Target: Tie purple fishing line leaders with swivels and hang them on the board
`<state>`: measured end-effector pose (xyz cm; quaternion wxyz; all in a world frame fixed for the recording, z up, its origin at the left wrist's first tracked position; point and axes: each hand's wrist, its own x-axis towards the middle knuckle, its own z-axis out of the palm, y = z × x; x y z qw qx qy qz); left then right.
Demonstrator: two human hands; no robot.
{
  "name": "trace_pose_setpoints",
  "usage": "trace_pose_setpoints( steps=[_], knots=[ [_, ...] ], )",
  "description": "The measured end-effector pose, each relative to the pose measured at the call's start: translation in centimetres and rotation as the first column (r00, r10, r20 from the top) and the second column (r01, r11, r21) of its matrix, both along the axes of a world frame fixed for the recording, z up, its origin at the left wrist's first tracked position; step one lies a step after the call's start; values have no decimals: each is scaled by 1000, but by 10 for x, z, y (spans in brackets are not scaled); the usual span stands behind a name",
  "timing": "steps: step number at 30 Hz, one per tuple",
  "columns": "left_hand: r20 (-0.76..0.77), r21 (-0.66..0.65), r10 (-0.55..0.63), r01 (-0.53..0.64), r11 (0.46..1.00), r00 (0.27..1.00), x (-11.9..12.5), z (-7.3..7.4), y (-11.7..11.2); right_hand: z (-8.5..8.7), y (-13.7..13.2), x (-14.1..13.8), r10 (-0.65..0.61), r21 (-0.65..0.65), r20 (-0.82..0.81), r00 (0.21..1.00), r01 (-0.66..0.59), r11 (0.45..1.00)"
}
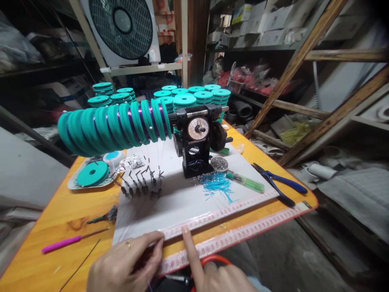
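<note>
My left hand (127,261) is closed in a pinch at the near edge of the white board (173,194). A thin purple line, faintly visible, runs from its fingers. My right hand (209,271) stretches its index finger onto the pink-and-white measuring tape (209,219) along the board's edge. Its other fingers curl around the red handle of a pair of scissors (219,257), mostly hidden. Beyond my hands, a row of teal foam line spools (118,125) with purple line sits on the shaft of a black hand-crank winder (197,142) with a dial.
On the board lie small black floats (141,188), light-blue tubes (217,184), a dish of metal beads (219,164) and a green-handled cutter (246,182). Blue pliers (279,182) are at right, a pink-handled hook (65,244) at left. More teal spools (185,99) stand behind.
</note>
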<state>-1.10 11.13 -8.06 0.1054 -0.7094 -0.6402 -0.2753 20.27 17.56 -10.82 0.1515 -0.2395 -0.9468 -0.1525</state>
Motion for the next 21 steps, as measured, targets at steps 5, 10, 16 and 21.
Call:
trace_pose_setpoints(
  steps=[5, 10, 16, 21],
  knots=[
    [1, 4, 20, -20, 1000, 1000, 4, 1, 1, 1, 1, 3, 14, -92, 3, 1000, -13, 996],
    [176, 8, 134, -137, 991, 975, 15, 0, 0, 8, 8, 13, 51, -430, -23, 998, -56, 901],
    [629, 77, 25, -94, 993, 777, 41, 6, -9, 12, 5, 12, -110, -906, -165, 980, -107, 410],
    [738, 118, 29, -171, 978, 674, 58, 16, -13, 9, -3, -5, -117, -957, -186, 975, -153, 246]
  ],
)
